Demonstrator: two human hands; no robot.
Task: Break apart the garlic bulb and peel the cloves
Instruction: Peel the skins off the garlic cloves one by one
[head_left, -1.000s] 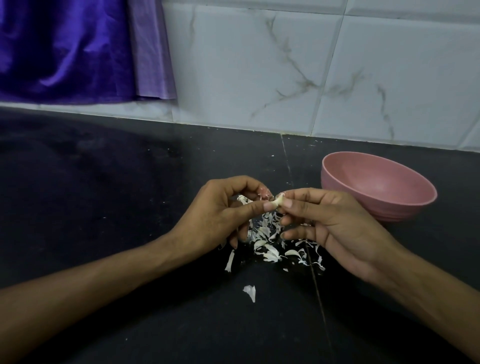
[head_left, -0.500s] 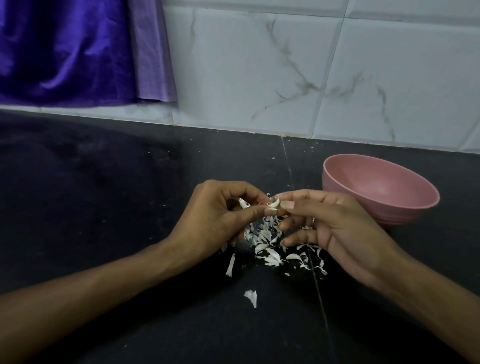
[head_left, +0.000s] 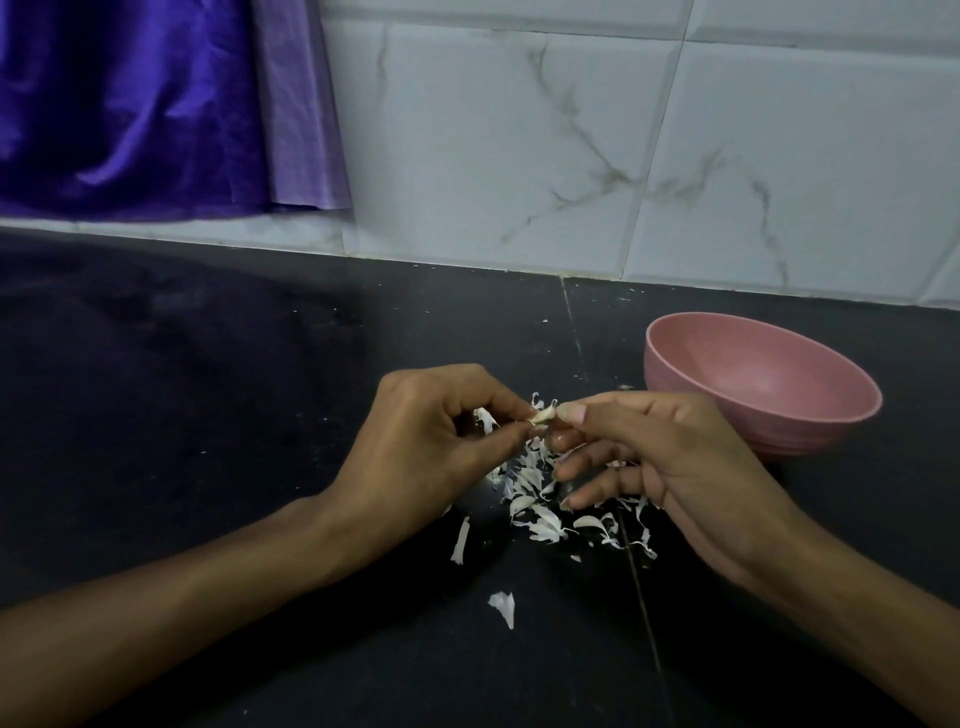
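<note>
A small pale garlic clove (head_left: 543, 414) is held between both hands above the black counter (head_left: 218, 395). My left hand (head_left: 426, 447) pinches its left end with thumb and curled fingers, and a strip of skin (head_left: 485, 420) sticks out inside that hand. My right hand (head_left: 670, 467) pinches the clove's right end between thumb and forefinger, its other fingers spread below. A heap of white garlic skins (head_left: 550, 514) lies on the counter under the hands.
A pink bowl (head_left: 826, 431) stands just right of my right hand; its visible inside shows no cloves. Two loose skin pieces (head_left: 503, 607) lie nearer me. A tiled wall (head_left: 519, 156) backs the counter, and a purple cloth (head_left: 130, 104) hangs at the upper left.
Both hands stay together on the clove, with only small finger shifts as they work at its skin. The skin heap and bowl have not moved.
</note>
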